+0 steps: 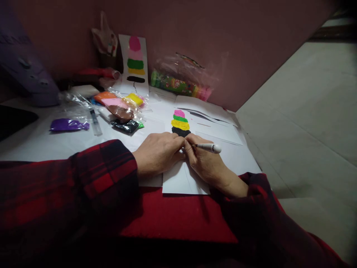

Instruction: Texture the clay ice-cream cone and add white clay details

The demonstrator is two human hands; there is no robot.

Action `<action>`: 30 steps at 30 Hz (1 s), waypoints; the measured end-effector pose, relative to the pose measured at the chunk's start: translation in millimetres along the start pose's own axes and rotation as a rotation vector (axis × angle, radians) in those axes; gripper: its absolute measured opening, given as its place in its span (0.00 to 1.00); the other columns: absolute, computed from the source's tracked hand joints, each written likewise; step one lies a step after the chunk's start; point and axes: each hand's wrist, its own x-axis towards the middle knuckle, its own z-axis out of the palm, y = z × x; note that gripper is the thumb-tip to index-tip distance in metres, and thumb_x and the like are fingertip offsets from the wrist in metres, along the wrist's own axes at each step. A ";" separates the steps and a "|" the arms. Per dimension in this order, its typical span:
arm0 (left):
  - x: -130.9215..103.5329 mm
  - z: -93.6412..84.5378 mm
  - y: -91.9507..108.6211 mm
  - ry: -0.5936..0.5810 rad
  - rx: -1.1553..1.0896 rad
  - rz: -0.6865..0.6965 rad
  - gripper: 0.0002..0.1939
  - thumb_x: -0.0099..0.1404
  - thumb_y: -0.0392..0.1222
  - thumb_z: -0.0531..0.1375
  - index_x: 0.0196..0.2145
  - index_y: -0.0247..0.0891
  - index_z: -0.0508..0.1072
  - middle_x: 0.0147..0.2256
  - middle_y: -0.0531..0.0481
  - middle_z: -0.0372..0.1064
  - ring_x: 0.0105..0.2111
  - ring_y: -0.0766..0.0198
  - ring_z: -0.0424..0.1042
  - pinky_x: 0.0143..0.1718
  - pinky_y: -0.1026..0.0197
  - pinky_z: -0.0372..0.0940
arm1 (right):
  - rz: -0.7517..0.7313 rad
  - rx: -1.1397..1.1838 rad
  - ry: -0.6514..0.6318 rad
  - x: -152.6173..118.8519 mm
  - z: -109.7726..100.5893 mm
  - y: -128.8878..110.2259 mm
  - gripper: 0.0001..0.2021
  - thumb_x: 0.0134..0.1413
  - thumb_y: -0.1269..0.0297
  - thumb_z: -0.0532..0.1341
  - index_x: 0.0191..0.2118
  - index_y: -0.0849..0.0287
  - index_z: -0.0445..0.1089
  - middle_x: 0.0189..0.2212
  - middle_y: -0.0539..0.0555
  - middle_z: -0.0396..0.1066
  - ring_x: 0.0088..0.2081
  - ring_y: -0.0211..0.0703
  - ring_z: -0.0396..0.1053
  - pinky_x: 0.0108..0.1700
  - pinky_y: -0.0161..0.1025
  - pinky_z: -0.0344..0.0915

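Note:
My right hand (205, 162) is closed round a white pen-like tool (209, 147), its blunt end pointing right. Its fingertips meet those of my left hand (160, 152) over a white sheet (185, 180). The left fingers are pressed together at the sheet, and whatever lies between them is hidden. Just beyond my hands, the sheet carries a stacked clay shape with pink, green, yellow (180, 124) and black (180, 131) textured bands. The tool's tip is hidden by my fingers.
Bags of coloured clay, among them purple (69, 125) and black (125, 126), lie left of the sheet. A similar banded picture (135, 64) leans on the wall. Behind sits a clear packet (178, 83) of colourful tubes. A purple object (30, 70) stands at the far left.

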 end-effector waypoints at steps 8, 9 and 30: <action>-1.4 -0.2 0.4 -0.012 -0.012 -0.003 0.11 0.70 0.45 0.55 0.42 0.35 0.71 0.41 0.45 0.74 0.42 0.55 0.72 0.39 0.56 0.63 | 0.004 0.016 -0.007 -0.1 -0.7 -0.3 0.11 0.65 0.66 0.50 0.31 0.58 0.61 0.27 0.53 0.67 0.27 0.41 0.63 0.32 0.38 0.58; -1.4 0.0 0.3 -0.012 -0.014 -0.003 0.11 0.70 0.45 0.56 0.42 0.35 0.71 0.41 0.45 0.74 0.42 0.55 0.72 0.39 0.56 0.63 | 0.005 0.018 -0.007 0.0 -0.6 -0.3 0.11 0.65 0.66 0.50 0.31 0.58 0.62 0.27 0.53 0.67 0.27 0.41 0.63 0.32 0.38 0.58; -2.2 1.8 -1.0 0.015 -0.034 -0.001 0.10 0.70 0.44 0.56 0.42 0.35 0.71 0.40 0.44 0.74 0.42 0.54 0.73 0.39 0.54 0.66 | 0.100 0.167 0.000 3.2 1.9 1.6 0.10 0.65 0.64 0.51 0.32 0.57 0.64 0.26 0.52 0.69 0.27 0.42 0.65 0.31 0.39 0.59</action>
